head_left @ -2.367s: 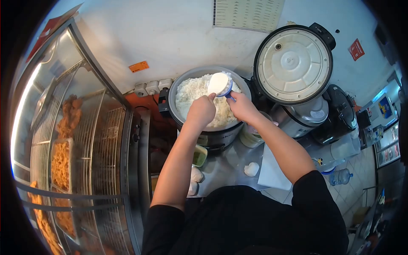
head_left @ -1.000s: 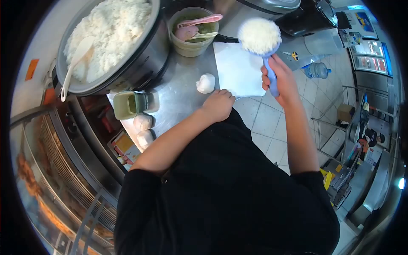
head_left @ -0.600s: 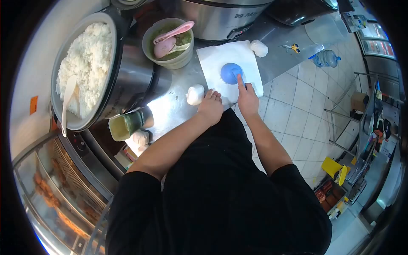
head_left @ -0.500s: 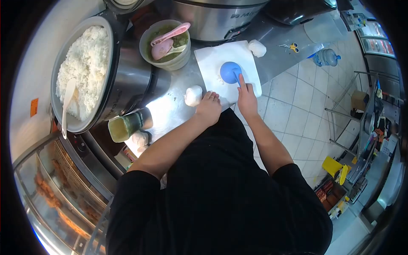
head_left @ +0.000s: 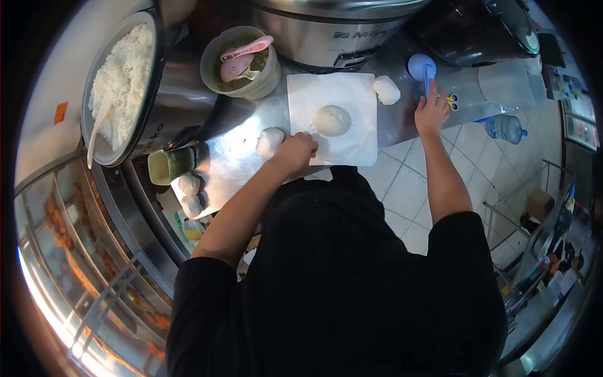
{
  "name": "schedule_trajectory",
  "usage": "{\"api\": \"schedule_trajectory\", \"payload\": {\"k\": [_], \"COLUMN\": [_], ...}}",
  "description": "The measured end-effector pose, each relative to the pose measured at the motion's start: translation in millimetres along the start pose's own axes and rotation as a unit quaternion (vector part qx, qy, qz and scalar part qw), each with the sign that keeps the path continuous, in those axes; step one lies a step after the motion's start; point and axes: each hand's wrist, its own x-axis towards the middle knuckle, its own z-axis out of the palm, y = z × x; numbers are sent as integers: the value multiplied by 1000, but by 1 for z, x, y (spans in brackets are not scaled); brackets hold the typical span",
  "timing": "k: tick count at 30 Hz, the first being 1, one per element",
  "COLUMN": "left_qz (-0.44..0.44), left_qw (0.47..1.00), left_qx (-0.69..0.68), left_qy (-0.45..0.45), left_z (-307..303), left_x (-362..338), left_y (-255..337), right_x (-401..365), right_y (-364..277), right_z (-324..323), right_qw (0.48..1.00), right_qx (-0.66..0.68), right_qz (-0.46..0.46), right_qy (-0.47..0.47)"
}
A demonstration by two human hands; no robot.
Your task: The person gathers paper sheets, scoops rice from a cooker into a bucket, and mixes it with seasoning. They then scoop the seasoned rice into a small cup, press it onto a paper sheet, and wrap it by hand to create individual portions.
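Note:
A smooth dome of white rice sits on a sheet of white paper in front of me. Out to the right, my right hand grips the handle of a blue round rice scoop, held over the metal counter beside the yellow-handled scissors. My left hand rests at the paper's left edge with its fingers curled; what is under them is hidden. Just left of it lies a white wrapped ball. A second wrapped ball touches the paper's upper right corner.
A tub of green filling with pink spoons stands behind, near a steel cooker. At left are a pot of rice with a white paddle and a green-filled container. More wrapped balls lie near the counter's left end.
My right hand has lifted the blue scoop off the paper and carried it right, uncovering the rice dome. My left hand stays by the paper's edge, its fingers more curled. The view has shifted slightly.

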Motion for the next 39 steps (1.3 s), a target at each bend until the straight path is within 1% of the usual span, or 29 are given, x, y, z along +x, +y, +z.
{"api": "schedule_trajectory", "payload": {"k": [1,2,3,4,5,6,7,9,10,11,12,14,15,17,18,19,21,22,23,25,26,29,31,32,34,36,37,38,39], "left_qz": [-28,-15,-27,-66,-105,-110,-116,-145,-169,-176,-152,-113,-121,-121,-121,-129,-71,-63,-70,-41,-52,-50,-68,-80,-79,-70,-92,-113,-113], "left_qw": [999,999,999,996,992,989,988,971,970,969,966,958,956,963,962,960,959,959,958,954,958,948,943,939,937,936,928,917,917], "left_qx": [-29,-34,-35,-46,-57,-65,-66,-78,-36,-40,-17,6,0,-14,-27,-34,-49,-34,-38,6,2,9,-27,-62,-50,-41,-84,-125,-125], "left_qy": [-18,8,1,25,50,80,79,173,171,170,208,265,267,239,244,246,269,273,275,296,281,313,323,327,338,342,352,362,363], "left_z": [-3,-10,-17,-24,-28,-24,-23,-21,-20,-17,-13,-11,-8,1,4,10,24,31,36,42,44,61,74,75,77,83,86,88,84], "left_x": [2,0,-1,1,3,5,9,17,19,20,19,13,8,-3,-10,-16,-30,-35,-38,-39,-39,-31,-32,-34,-38,-39,-38,-36,-31], "left_y": [0,2,7,12,14,11,14,24,30,34,36,46,46,46,53,59,71,79,87,102,108,107,103,104,103,103,101,99,97], "right_x": [-3,-13,-26,-39,-55,-77,-90,-98,-101,-102,-99,-89,-86,-80,-75,-69,-57,-53,-50,-43,-46,-59,-60,-56,-45,-32,-26,-23,-17], "right_y": [-7,-10,-14,-20,-34,-54,-76,-107,-116,-116,-111,-103,-96,-79,-71,-64,-50,-44,-44,-46,-49,-53,-47,-44,-34,-30,-31,-35,-45], "right_z": [-7,-8,-11,-16,-27,-33,-45,-53,-48,-41,-34,-21,-21,-24,-28,-31,-35,-34,-40,-52,-50,-30,-12,-11,-9,-8,-6,-1,-6], "right_qw": [989,990,990,967,915,850,843,841,868,893,891,817,815,806,799,796,780,775,771,802,798,801,763,757,705,683,666,660,659], "right_qx": [-69,-60,67,192,317,426,404,409,376,341,341,440,437,484,479,477,449,440,439,373,373,355,373,374,390,396,402,435,435], "right_qz": [-44,-45,-108,-167,-216,-244,-287,-270,-243,-215,-216,-78,-84,-146,-216,-221,-361,-396,-400,-430,-437,-457,-479,-486,-541,-556,-568,-551,-552], "right_qy": [125,115,56,-3,-127,-188,-208,-230,-215,-199,-207,-363,-371,-309,-292,-301,-244,-224,-230,-181,-181,-151,-224,-227,-241,-259,-270,-267,-267]}}
